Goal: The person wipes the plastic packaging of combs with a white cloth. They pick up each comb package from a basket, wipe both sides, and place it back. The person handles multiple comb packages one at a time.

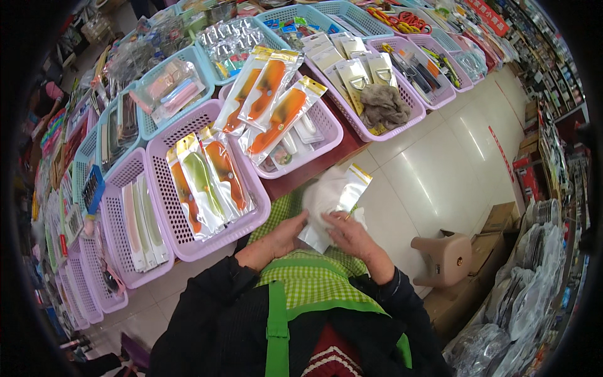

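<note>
In front of my apron, both my hands work on a flat silvery packet with a yellow top edge. A crumpled white cloth lies against it, covering its left part and showing again on its right. My left hand is closed at the cloth's lower left edge; its fingertips are partly hidden. My right hand grips the packet from the right, fingers curled over its face. Close by, packaged orange-brown combs are heaped on a lilac basket. More packaged combs stand in the lilac basket to its left.
Lilac and blue baskets of small goods cover the table. A grey-brown rag lies on packaged peelers in one basket. On the right stand a beige stool, cardboard boxes and shelves with plastic-wrapped goods along the tiled floor.
</note>
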{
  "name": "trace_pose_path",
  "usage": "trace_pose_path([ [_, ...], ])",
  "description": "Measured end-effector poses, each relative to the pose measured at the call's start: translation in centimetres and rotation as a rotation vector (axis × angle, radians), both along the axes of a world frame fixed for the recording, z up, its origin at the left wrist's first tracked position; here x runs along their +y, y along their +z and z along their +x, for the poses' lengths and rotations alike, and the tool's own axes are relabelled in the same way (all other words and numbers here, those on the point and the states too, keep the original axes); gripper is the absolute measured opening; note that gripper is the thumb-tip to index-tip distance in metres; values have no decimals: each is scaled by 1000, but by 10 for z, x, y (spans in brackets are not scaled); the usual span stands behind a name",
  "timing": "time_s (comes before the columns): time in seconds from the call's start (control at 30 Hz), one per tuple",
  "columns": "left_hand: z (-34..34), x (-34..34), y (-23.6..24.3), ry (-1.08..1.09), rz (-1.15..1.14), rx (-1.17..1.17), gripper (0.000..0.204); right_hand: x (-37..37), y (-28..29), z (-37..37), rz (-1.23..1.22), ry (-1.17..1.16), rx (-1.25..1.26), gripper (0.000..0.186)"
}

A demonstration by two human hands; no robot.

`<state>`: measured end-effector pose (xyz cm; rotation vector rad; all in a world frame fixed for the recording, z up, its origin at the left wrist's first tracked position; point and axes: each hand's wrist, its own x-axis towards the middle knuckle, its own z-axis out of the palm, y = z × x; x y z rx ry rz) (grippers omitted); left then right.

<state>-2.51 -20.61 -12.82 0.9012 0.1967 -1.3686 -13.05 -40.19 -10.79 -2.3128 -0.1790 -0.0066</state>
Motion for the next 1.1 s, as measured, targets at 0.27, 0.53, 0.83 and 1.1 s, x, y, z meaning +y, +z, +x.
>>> trace_pose_path([
  [0.27, -2, 3, -12, 17, -93, 81, 68, 7, 14, -10, 149, 201, 168, 49],
  [0.53, -3, 4, -6, -38, -98, -122, 47, -23, -17, 5, -123, -224, -8, 45],
  [0.83, 7, 12, -7, 1, -41, -93, 44, -83, -55, 25, -126, -510, -155, 40],
  [1.1, 8, 18, 1, 95, -72, 66, 49, -72, -19, 12, 52, -674, -351, 36],
])
